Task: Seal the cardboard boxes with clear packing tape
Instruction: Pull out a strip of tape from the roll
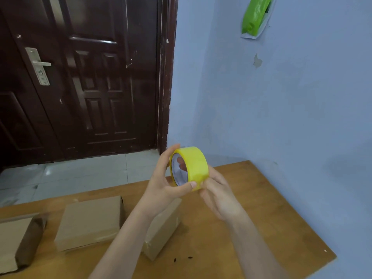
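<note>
A yellow-tinted roll of packing tape (pixel 194 165) is held up in the air above the table. My left hand (pixel 166 183) grips it, fingers over the top and thumb under the lower rim. My right hand (pixel 218 195) pinches the roll's lower right edge with curled fingers. Three cardboard boxes lie on the wooden table (pixel 251 228): one (pixel 91 221) in the middle left, one (pixel 163 230) under my left forearm and partly hidden by it, and one (pixel 15 241) at the far left edge with a dark flap.
The table's right edge runs close to a blue wall (pixel 291 117). A dark brown door (pixel 86 77) stands behind, with tiled floor (pixel 80 174) in front of it. A green bag (pixel 256 15) hangs on the wall.
</note>
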The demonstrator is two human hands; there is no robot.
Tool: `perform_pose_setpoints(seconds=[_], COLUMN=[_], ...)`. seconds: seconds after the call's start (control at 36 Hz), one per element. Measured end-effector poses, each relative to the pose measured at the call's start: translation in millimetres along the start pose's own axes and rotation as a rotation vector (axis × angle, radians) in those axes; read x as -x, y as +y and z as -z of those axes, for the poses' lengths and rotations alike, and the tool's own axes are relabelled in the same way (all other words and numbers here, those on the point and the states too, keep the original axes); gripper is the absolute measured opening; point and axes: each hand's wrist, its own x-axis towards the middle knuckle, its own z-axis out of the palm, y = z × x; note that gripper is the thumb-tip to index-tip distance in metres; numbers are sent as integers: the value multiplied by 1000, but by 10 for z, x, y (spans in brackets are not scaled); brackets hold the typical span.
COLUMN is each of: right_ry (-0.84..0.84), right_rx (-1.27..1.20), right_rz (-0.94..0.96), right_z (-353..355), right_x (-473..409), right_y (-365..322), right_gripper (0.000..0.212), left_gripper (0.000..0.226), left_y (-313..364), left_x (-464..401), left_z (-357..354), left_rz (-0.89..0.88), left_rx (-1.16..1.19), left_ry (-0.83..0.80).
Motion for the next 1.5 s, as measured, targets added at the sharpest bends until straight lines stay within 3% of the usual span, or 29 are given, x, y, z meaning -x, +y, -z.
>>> perform_pose_setpoints(seconds=[0.17,0.36,0.69,0.83,0.92,1.08,1.17,1.28,1.39,1.5], right_ry=[64,-19,-39,11,15,35,50,121,49,39], right_rx=[-41,-183,121,321,333,306,321,204,151,191], right_rz=[-67,-79,48,8,3,16,14,-27,31,29], right_z=[2,-34,32,25,-13,-47,-42,-7,-82,-133], right_x=[-12,-17,30,51,67,54,53,43,20,23], right_y=[-17,-83,-119,-62,-47,-87,-93,-35,-98,-56], right_gripper=[32,35,41,46,48,33,25,49,34,36], left_gripper=[85,81,88,78,78,71,75,78,76,68], left_y=[55,144,68,124,130,115,147,173,159,124], left_x=[-18,-39,24,27,-18,7,21,0,1,6], left_z=[74,107,50,-8,-8,15,47,69,52,32], left_rz=[-200,-407,-229,-50,26,18,-56,-179,-129,-78], left_rx=[-251,-541,-282,48,126,104,-76,-278,-214,-76], left_ry=[-61,-156,-132,-108,-40,-48,-58,-68,-20,25])
